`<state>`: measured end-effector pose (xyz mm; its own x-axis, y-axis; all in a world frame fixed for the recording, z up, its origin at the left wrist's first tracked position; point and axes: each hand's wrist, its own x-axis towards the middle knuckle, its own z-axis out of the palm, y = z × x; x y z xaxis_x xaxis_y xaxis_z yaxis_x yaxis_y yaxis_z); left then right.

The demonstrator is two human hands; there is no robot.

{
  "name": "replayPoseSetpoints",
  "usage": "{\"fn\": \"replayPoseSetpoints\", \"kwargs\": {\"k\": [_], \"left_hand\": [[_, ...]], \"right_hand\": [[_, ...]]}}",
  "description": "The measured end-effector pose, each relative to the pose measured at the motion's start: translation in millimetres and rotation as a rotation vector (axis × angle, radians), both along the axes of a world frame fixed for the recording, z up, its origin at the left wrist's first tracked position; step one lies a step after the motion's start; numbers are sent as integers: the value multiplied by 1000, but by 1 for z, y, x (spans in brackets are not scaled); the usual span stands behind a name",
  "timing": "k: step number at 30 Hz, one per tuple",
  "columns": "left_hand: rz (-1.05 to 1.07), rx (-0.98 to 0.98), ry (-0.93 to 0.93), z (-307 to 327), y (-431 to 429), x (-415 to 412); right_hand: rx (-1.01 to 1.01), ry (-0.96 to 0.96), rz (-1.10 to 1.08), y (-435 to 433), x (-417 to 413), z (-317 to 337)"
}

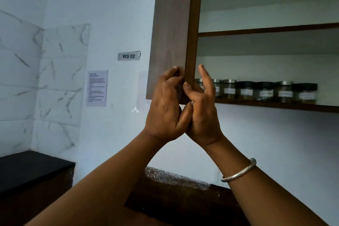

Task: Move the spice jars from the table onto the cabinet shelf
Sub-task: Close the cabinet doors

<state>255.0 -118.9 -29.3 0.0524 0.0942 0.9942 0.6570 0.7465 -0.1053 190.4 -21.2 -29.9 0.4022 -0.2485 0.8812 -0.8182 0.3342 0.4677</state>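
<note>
Several glass spice jars (pixel 265 91) with steel or black lids and white labels stand in a row on the lower cabinet shelf (pixel 275 105). The brown cabinet door (pixel 170 33) hangs open to the left of the shelves. Both hands meet at its bottom corner. My left hand (pixel 165 104) curls its fingers onto the door's outer face. My right hand (pixel 202 113) presses its thumb on the door's edge, with its fingers straight up on the inner side, in front of the leftmost jars. Neither hand holds a jar.
An upper shelf (pixel 266 29) runs above the jars. A "WS 02" label (pixel 128 55) and a printed notice (pixel 96 88) are on the white wall. A black counter (pixel 31 169) lies low on the left, a speckled counter (pixel 174 178) under my arms.
</note>
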Motion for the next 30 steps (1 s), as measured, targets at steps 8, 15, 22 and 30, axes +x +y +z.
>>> {"fn": "replayPoseSetpoints", "kwargs": {"k": [8,15,22,30], "left_hand": [[-30,57,-203,3,106,-83],[111,61,-301,5,152,-158],[238,41,-354,3,177,-218],[314,93,-362,1,194,-274]], "right_hand": [[-135,-273,-224,109,-57,-8],[-201,-227,-577,155,-92,-2],[-215,-181,-749,180,-152,-6],[-138,-223,-782,198,-211,-4]]}}
